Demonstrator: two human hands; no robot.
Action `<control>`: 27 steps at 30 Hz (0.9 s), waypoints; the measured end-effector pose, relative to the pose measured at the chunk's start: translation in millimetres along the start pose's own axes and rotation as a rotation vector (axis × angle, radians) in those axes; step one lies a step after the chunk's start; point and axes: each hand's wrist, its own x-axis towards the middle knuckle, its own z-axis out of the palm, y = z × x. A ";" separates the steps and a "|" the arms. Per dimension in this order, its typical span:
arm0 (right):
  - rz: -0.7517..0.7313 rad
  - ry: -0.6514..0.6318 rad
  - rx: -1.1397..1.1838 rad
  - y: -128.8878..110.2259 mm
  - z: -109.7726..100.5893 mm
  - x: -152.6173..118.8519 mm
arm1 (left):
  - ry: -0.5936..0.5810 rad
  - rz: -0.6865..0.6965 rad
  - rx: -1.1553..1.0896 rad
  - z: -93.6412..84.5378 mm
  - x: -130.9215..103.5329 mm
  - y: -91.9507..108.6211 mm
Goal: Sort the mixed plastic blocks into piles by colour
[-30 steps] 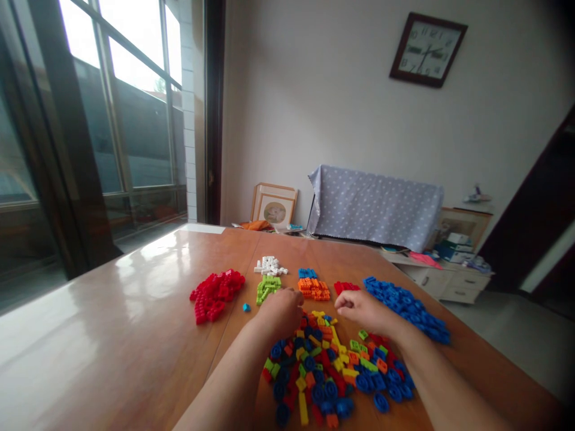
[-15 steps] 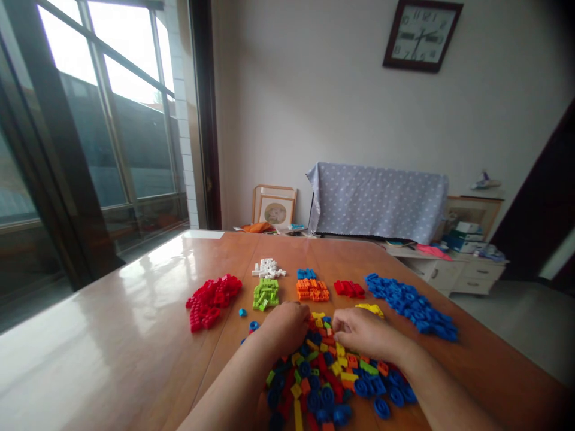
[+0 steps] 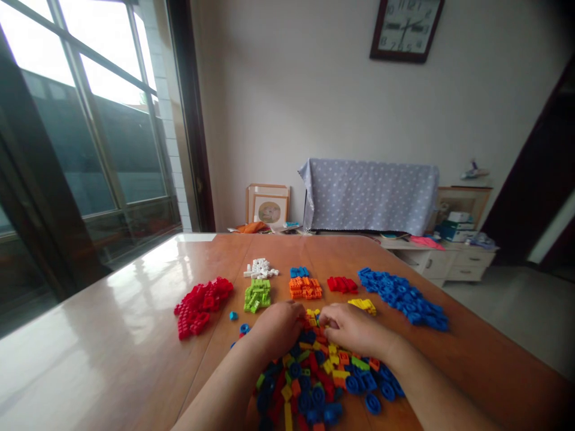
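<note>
A mixed pile of toy building bricks (image 3: 314,371) in blue, yellow, orange, red and green lies close to me on the table. Over its far left side is my left hand (image 3: 279,326), its fingers curled downward and mostly hidden behind the back of the hand. Opposite it, my right hand (image 3: 350,326) has its fingers curled together at the pile's far edge. Whatever either hand pinches is hidden or too small to name. Just beyond the hands are orange bricks (image 3: 305,288) and yellow bricks (image 3: 363,306).
On the wooden table (image 3: 135,335) sit sorted heaps: red bricks (image 3: 204,306), green bricks (image 3: 257,295), white bricks (image 3: 260,269), a small red group (image 3: 342,284) and a long blue heap (image 3: 402,298). One lone blue brick (image 3: 233,315) lies left of the pile.
The whole view has shifted, so the table, heaps and clock appear further left. Both hands stay curled over the far part of the pile, with little visible change in their pose.
</note>
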 end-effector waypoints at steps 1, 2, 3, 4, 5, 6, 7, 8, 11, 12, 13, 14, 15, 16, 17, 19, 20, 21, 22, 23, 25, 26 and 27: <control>-0.012 0.010 0.002 -1.0 0.9 0.3 | 0.000 0.011 -0.002 0.5 0.2 0.1; -0.024 0.024 0.013 -1.6 1.1 0.4 | -0.001 0.020 -0.008 1.2 0.5 -0.3; -0.036 0.044 0.034 -1.2 0.4 0.5 | 0.000 0.023 -0.016 2.1 0.8 -1.1; -0.047 0.072 0.064 0.6 -1.4 0.6 | 0.005 0.020 -0.023 2.9 1.1 -2.4; -0.053 0.109 0.103 4.4 -4.1 0.9 | 0.015 0.012 -0.027 3.6 1.3 -3.9; -0.052 0.160 0.151 10.6 -7.7 1.4 | 0.026 0.002 -0.027 4.1 1.5 -5.6; -0.043 0.219 0.203 19.1 -11.9 2.3 | 0.038 -0.013 -0.024 4.2 1.6 -7.3; -0.023 0.291 0.256 29.8 -16.3 3.6 | 0.047 -0.026 -0.021 4.1 1.7 -8.7; 0.080 0.500 0.374 67.9 -27.1 9.1 | 0.050 -0.046 -0.013 2.6 1.7 -11.1; 0.105 0.554 0.392 79.7 -29.0 11.1 | 0.048 -0.049 -0.011 2.1 1.7 -11.3; 0.119 0.594 0.407 89.6 -29.7 12.9 | 0.047 -0.050 -0.010 1.7 1.7 -11.3; 0.128 0.609 0.419 97.1 -29.4 14.6 | 0.047 -0.048 -0.008 1.4 1.7 -11.3; 0.129 0.608 0.428 102.1 -28.2 15.8 | 0.049 -0.046 -0.008 1.3 1.7 -11.4; 0.125 0.589 0.433 104.8 -26.3 16.7 | 0.052 -0.042 -0.008 1.3 1.7 -11.7; 0.121 0.555 0.432 105.4 -23.9 17.1 | 0.055 -0.037 -0.010 1.5 1.7 -12.1; 0.114 0.463 0.402 102.9 -18.6 17.0 | 0.058 -0.033 -0.015 2.2 1.7 -13.6; 0.111 0.415 0.379 101.0 -16.1 16.6 | 0.060 -0.036 -0.017 2.7 1.6 -14.6; 0.109 0.371 0.355 99.3 -14.0 16.2 | 0.061 -0.038 -0.018 3.3 1.6 -15.8; 0.109 0.342 0.331 98.1 -12.1 15.9 | 0.064 -0.039 -0.019 3.9 1.5 -17.0; 0.109 0.329 0.313 97.6 -10.7 15.7 | 0.069 -0.042 -0.020 4.5 1.4 -18.2; 0.113 0.332 0.294 98.2 -9.1 15.9 | 0.077 -0.045 -0.021 5.4 1.0 -20.1; 0.114 0.338 0.290 98.9 -8.7 16.3 | 0.081 -0.045 -0.022 5.5 0.7 -20.6; 0.110 0.339 0.287 99.3 -8.6 16.6 | 0.083 -0.046 -0.023 5.2 0.3 -20.7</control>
